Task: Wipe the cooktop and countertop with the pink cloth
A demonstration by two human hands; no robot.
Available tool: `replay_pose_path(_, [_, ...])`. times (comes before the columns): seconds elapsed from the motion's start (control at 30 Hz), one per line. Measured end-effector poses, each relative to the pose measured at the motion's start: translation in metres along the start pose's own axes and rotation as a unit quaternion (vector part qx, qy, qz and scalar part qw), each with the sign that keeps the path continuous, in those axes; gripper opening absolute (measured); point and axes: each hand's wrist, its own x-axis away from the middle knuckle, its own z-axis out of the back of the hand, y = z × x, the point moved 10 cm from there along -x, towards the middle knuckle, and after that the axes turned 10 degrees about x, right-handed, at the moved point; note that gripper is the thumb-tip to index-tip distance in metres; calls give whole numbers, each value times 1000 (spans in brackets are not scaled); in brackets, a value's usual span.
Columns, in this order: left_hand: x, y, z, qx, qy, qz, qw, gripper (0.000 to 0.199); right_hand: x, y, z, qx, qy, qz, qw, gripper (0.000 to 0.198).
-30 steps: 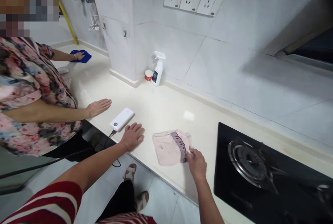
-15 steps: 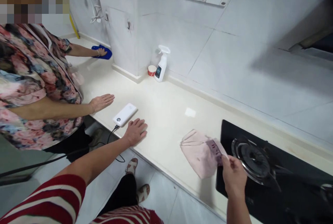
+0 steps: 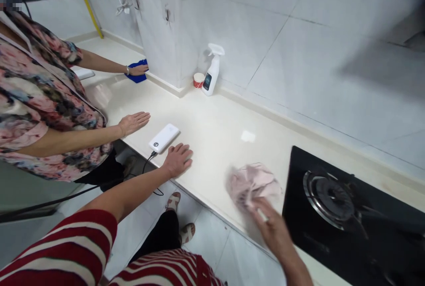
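Observation:
A pale pink cloth (image 3: pixel 257 179) lies bunched on the cream countertop (image 3: pixel 212 144), blurred along its left side. My right hand (image 3: pixel 268 222) grips its near edge, just left of the black gas stove. Flat on the counter near the front edge rests my left hand (image 3: pixel 178 160), fingers spread and holding nothing. Right beside it is a white power bank (image 3: pixel 164 138) with a black cable (image 3: pixel 148 158) plugged into its near end.
A co-worker stands at the left, one hand (image 3: pixel 134 123) on the counter, the other (image 3: pixel 138 70) on a blue cloth (image 3: pixel 137 78). A white spray bottle (image 3: pixel 211 73) and a red-and-white tub (image 3: pixel 198 81) stand by the wall. The gas stove (image 3: pixel 345 215) fills the right side.
My right hand has moved left, away from the stove, and the pink cloth has gone from hanging spread to bunched. The co-worker's hand has slid the blue cloth toward the wall corner.

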Motion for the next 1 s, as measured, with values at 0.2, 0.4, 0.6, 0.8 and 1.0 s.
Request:
replay_pose_path(0.2, [0,-1,-3,2,1,0,1000,36,29,-3,-99,121,-164,31,979,35])
replay_pose_path(0.4, [-1,-2,-4,8,0,2,1000,36,16,-15,-110,225,-145,27,963,29])
replay_pose_path(0.6, [0,-3,-4,4,-4,1,1000,37,10,-22,-117,256,-129,14,958,11])
replay_pose_path(0.8, [0,-2,-6,2,-9,3,1000,38,28,16,-112,195,-211,7,958,6])
replay_pose_path(1.0, [0,-2,-8,2,-12,10,1000,38,2,-8,-135,173,-210,-17,962,11])
